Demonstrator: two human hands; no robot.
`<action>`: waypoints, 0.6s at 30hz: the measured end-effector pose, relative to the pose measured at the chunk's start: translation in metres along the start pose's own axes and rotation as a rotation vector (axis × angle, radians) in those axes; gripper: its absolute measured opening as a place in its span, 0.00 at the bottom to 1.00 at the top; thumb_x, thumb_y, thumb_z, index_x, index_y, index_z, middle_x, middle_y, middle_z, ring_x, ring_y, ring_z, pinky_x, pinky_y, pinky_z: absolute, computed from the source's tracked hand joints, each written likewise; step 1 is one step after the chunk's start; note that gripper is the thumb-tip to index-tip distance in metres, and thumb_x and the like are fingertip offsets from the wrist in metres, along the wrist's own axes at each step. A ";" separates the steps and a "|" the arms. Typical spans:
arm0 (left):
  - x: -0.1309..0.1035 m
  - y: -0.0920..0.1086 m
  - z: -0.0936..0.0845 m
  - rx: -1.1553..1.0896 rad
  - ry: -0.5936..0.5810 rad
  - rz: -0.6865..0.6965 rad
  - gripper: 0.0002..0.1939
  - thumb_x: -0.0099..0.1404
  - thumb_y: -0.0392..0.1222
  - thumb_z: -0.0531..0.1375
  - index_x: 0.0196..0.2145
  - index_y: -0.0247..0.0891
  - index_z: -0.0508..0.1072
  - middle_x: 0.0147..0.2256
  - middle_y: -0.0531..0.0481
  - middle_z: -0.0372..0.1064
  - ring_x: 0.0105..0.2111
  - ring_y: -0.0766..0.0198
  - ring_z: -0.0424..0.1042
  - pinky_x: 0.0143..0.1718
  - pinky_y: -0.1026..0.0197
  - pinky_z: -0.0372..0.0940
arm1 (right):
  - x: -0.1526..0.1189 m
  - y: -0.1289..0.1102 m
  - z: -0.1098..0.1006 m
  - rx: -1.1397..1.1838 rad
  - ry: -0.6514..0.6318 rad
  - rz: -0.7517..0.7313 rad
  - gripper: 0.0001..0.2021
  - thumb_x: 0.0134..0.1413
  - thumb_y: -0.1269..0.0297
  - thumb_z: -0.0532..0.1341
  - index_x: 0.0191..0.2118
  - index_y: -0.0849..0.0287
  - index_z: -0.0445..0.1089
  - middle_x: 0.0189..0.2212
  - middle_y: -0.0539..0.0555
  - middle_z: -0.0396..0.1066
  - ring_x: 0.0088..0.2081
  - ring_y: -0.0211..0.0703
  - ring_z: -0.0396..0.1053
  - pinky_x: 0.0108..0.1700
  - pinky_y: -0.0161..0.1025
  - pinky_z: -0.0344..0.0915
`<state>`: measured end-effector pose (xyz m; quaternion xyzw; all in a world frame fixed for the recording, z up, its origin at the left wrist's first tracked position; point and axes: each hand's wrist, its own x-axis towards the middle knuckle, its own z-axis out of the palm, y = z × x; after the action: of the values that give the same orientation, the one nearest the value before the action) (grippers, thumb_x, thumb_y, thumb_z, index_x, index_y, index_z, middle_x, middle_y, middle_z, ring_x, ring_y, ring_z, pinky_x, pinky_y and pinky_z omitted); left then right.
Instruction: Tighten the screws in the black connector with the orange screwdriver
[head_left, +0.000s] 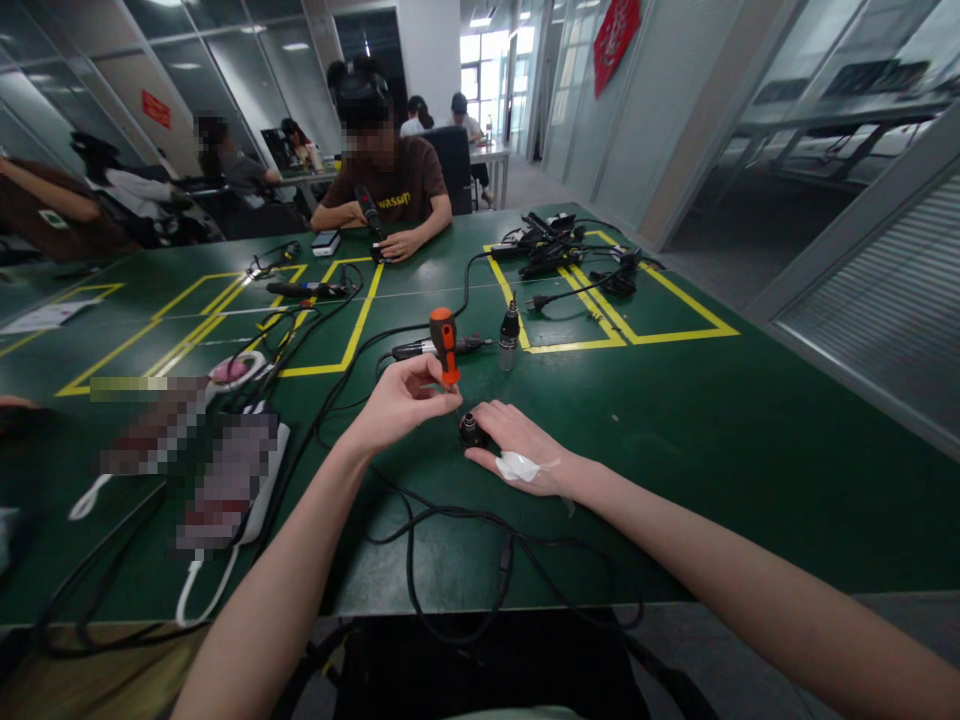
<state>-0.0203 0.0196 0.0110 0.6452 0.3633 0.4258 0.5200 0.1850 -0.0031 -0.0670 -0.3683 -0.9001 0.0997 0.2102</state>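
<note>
The brown shirt [418, 172] reads "wassup" in yellow letters [394, 200].

The screwdriver [444, 345], orange and dark grey, stands nearly upright, handle uppermost, its lower end pinched in the left hand [405, 400] above the green table [712, 450]. Just beside it, the small black part [470, 431] (stubby, with a round collar at its top) sits low at the table, between thumb and fingers of the right hand [525, 445]; its underside seems to rest there, though shadow blurs it.
</note>
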 end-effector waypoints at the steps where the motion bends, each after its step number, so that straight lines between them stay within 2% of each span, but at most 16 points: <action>1: 0.000 0.000 0.000 -0.004 0.003 -0.003 0.14 0.49 0.39 0.73 0.27 0.35 0.71 0.28 0.54 0.71 0.28 0.69 0.68 0.33 0.64 0.65 | 0.000 0.000 0.000 -0.004 -0.003 0.000 0.11 0.68 0.58 0.60 0.48 0.60 0.67 0.44 0.62 0.72 0.44 0.56 0.68 0.46 0.52 0.67; 18: -0.001 0.001 0.001 -0.013 -0.006 -0.020 0.16 0.49 0.40 0.74 0.28 0.35 0.71 0.28 0.54 0.71 0.27 0.70 0.68 0.31 0.65 0.64 | -0.001 0.000 0.000 -0.013 0.004 -0.009 0.11 0.67 0.57 0.61 0.47 0.59 0.67 0.45 0.63 0.72 0.45 0.56 0.69 0.47 0.53 0.68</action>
<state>-0.0199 0.0181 0.0120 0.6394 0.3656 0.4210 0.5294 0.1856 -0.0036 -0.0674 -0.3659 -0.9019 0.0924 0.2100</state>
